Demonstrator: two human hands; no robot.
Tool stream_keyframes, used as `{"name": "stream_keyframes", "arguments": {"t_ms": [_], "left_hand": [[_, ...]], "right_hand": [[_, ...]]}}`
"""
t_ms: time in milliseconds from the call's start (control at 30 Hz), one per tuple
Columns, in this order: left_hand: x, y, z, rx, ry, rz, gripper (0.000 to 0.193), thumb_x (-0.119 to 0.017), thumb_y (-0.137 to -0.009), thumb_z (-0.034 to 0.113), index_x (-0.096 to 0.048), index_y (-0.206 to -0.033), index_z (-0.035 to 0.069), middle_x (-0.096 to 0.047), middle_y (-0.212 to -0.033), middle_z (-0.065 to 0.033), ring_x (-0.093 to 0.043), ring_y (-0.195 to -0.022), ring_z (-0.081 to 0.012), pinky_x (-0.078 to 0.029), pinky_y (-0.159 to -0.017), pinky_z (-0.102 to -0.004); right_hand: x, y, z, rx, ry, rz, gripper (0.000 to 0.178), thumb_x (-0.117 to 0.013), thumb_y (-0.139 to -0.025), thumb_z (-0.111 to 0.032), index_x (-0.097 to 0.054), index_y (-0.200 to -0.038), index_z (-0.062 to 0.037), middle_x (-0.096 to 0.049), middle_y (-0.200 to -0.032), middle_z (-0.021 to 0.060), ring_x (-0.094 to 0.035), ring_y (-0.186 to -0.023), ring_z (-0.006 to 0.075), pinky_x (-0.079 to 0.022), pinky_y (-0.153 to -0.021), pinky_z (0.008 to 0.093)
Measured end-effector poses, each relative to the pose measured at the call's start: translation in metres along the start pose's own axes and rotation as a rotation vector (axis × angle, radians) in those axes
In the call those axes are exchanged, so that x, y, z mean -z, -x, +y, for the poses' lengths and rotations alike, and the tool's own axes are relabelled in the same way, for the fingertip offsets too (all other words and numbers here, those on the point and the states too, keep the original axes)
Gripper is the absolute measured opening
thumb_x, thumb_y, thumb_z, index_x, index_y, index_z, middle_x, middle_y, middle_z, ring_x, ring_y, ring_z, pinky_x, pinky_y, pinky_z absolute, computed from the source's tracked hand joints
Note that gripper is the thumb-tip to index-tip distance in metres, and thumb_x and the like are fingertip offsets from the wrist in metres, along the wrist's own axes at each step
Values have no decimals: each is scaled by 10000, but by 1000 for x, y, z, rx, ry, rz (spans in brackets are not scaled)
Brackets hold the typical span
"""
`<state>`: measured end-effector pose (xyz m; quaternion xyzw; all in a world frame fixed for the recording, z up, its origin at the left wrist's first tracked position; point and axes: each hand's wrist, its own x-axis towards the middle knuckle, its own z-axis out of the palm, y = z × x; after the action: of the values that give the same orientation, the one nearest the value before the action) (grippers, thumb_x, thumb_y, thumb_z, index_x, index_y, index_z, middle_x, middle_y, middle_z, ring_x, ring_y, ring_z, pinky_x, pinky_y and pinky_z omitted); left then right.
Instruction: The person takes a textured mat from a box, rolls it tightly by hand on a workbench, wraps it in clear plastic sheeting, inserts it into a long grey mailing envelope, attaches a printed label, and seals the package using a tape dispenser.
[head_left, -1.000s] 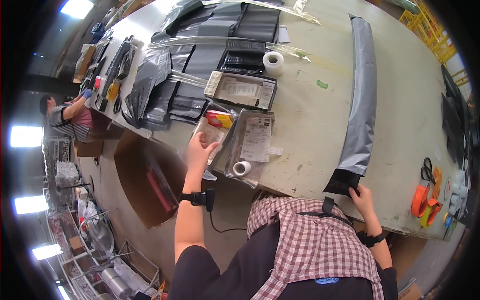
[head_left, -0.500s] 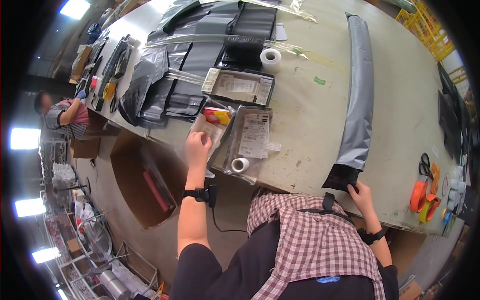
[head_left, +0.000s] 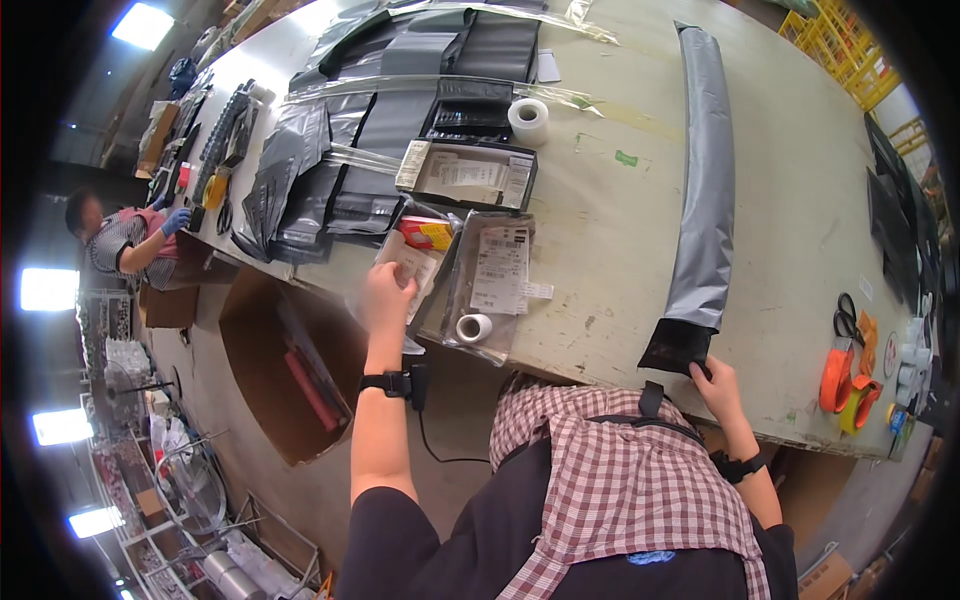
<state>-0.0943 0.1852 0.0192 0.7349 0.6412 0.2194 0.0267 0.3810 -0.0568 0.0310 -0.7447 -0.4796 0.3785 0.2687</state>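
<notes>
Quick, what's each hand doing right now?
Left hand: curled over the paper slips; whether it grips one cannot be told.
Right hand: closed, pinching the long gray package's black end.

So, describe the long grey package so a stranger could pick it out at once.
Start with the big pale table. On its right half, the long grey package stretches toward the far side, its black near end at the right hand. Unlike the overlapping dark bags to the left, it lies alone, one narrow, silvery strip.
</notes>
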Motion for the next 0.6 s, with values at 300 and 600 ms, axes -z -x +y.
{"name": "stream_keyframes", "arguments": {"t_ms": [300, 600], "left_hand": [[-4, 5, 5, 32, -153, -46, 178, -642, -706, 129, -630, -856, 34, -611, -877, -108, -590, -839, -287, -475, -718, -368], [-4, 1, -3, -49, -76, 4, 92, -604, -775, 135, -610, -771, 44, -592, -822, -111, -576, -789, -296, -451, -668, -385]], "right_hand": [[-2, 4, 6, 52, -13, 17, 223, -590, -845, -170, -537, -761, 31, -532, -593, 54, -467, -551, 106, -384, -525, 271], [-3, 4, 8, 72, -43, 18, 192, -597, -828, -145, -554, -828, 42, -534, -625, 114, -475, -548, 159, -397, -533, 297]]}}
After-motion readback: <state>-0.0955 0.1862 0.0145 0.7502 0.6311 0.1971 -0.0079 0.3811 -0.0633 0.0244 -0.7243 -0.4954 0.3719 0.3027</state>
